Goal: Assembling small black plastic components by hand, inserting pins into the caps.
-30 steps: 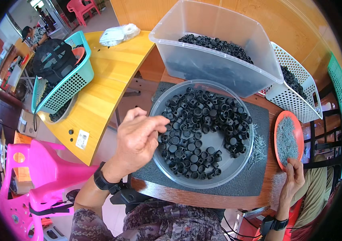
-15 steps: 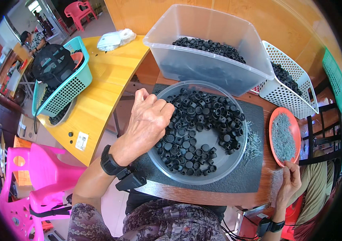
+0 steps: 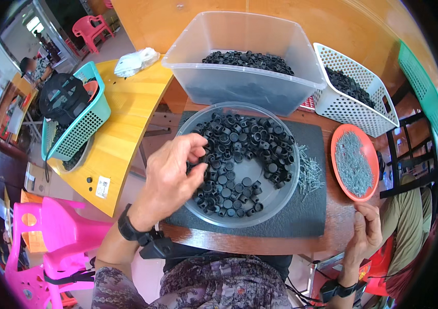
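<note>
My left hand [image 3: 166, 177] is at the left rim of a round clear basin [image 3: 214, 222], palm turned toward it. Its thumb and fingers are apart, and nothing shows between them. Many small black cylindrical plastic caps [image 3: 237, 139] lie in the basin, with a bare patch of its bottom at the right of the middle. Just below an orange oval plate [image 3: 336, 170] of thin silver screws [image 3: 353, 164], my right hand [image 3: 365, 232] is closed, its fingers bent together near the thumb. Anything it pinches is too small to make out.
Loose screws [image 3: 309, 174] lie on the dark mat [image 3: 306, 221] right of the basin. Behind stand a big clear bin [image 3: 250, 91] and a white perforated basket [image 3: 327, 105], both with black parts. A yellow table [image 3: 126, 113] with a teal basket [image 3: 88, 129] is at left.
My left hand has gone from a closed shape over the basin's left side to spread fingers, lower and further left. My right hand has drawn slightly away from the plate's rim. The view has shifted.
</note>
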{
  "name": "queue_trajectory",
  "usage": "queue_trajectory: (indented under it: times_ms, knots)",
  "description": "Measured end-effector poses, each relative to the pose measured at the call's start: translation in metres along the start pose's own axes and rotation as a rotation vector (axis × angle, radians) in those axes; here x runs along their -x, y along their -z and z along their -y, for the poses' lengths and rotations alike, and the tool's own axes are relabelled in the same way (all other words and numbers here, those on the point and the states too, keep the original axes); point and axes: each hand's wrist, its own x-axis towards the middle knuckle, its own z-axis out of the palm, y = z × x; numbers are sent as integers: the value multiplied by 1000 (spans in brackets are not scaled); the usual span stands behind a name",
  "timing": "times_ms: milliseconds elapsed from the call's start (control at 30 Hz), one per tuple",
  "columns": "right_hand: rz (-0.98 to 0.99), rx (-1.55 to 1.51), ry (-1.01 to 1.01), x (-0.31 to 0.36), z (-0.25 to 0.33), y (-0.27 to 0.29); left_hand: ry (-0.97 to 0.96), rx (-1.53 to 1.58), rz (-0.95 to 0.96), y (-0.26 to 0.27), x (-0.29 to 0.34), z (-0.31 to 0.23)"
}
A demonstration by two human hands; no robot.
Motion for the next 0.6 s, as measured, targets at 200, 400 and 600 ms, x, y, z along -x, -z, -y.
queue_trajectory:
  times_ms: [200, 400, 600]
  knots:
    - [245, -346, 180, 0, 66, -58, -132, 225, 21, -11, 13, -42]
    - [449, -592, -15, 8, 86, -91, -278, 286, -19, -30, 16, -66]
    - [532, -934, -481, 12, 79, -93, -409, 273, -18, -40, 15, -71]
